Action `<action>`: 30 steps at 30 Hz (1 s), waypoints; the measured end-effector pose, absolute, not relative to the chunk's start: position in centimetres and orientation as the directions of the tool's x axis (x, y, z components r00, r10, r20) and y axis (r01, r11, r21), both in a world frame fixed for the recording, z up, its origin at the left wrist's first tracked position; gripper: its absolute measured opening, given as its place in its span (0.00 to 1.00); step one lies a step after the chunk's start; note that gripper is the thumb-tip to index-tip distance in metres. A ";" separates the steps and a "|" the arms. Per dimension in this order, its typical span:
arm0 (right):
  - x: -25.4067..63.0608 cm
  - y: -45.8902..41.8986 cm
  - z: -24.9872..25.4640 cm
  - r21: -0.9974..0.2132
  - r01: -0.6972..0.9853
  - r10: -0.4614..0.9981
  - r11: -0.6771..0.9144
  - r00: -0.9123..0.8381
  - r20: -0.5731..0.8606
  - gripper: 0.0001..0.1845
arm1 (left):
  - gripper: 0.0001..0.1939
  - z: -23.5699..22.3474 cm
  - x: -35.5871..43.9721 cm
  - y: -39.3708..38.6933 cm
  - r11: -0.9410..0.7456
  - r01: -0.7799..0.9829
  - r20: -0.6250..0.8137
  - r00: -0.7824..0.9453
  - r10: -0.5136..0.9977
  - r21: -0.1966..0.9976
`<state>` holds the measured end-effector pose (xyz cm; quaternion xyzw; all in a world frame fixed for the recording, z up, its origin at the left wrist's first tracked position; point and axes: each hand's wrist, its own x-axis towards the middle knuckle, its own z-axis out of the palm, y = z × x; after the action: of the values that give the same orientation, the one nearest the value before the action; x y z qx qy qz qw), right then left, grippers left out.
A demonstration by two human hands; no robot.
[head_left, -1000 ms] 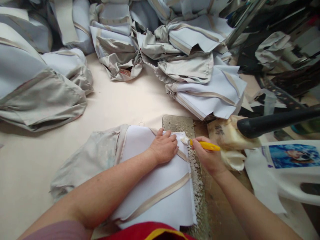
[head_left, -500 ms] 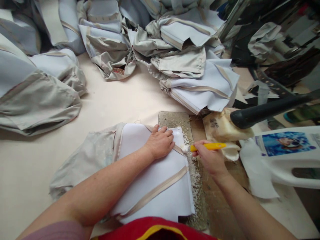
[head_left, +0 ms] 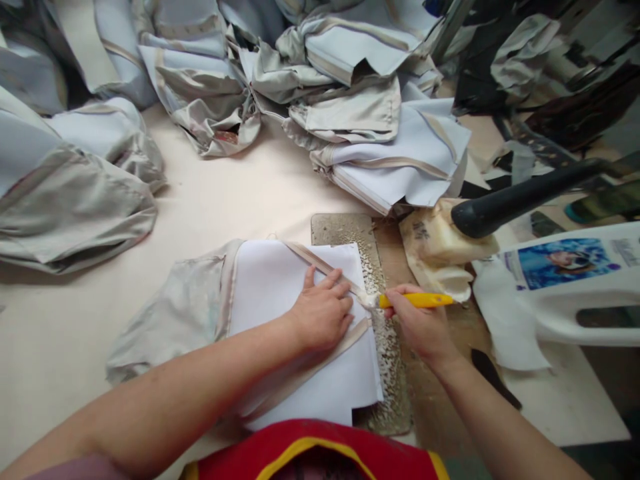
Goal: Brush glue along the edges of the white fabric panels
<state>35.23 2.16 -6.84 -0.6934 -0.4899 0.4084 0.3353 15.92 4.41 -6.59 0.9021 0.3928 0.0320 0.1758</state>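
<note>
A white sewn panel [head_left: 270, 280] with beige tape strips and a grey fabric part [head_left: 170, 307] lies in front of me. My left hand [head_left: 323, 310] rests on it, fingers spread, pressing it flat between the two strips. In my right hand [head_left: 417, 323] is a brush with a yellow handle [head_left: 420, 301]. Its pale bristles touch the panel's right edge, where the upper tape strip [head_left: 325, 265] ends. Under that edge lies a board [head_left: 340, 228] crusted with dried, lumpy residue.
Several similar sewn pieces [head_left: 345, 117] are heaped at the back and left of the table [head_left: 215, 193]. To the right stand a yellowed container [head_left: 435, 230] with a black tube [head_left: 525, 200] above it, and a white jug [head_left: 555, 320] lying near paper scraps.
My left hand has slid down the panel toward me, uncovering the upper tape strip. The brush stays at the panel's right edge, and the camera view has shifted slightly.
</note>
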 end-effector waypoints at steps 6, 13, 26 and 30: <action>35.8 -1.2 -5.4 -0.797 0.498 0.937 -0.341 0.106 -0.334 0.13 | 0.12 -7.5 15.8 3.5 -0.588 0.715 -0.116 0.667 0.736 0.377; 34.3 2.7 -6.5 -0.856 0.466 0.963 -0.225 0.238 -0.123 0.12 | 0.12 -7.4 16.1 3.5 -0.585 0.723 -0.106 0.658 0.746 0.369; 36.2 -6.3 -6.0 -0.796 0.431 0.904 -0.425 0.237 -0.354 0.15 | 0.13 -8.1 16.1 3.4 -0.621 0.704 -0.063 0.677 0.733 0.346; 35.7 -4.5 -6.3 -0.853 0.400 0.933 -0.334 0.269 -0.240 0.15 | 0.12 -8.0 16.3 3.4 -0.612 0.712 -0.059 0.667 0.742 0.344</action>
<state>35.71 -4.53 -6.28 -0.7187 -0.4638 0.3881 0.3431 16.25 3.39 -8.04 0.8968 0.4054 0.0450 0.1717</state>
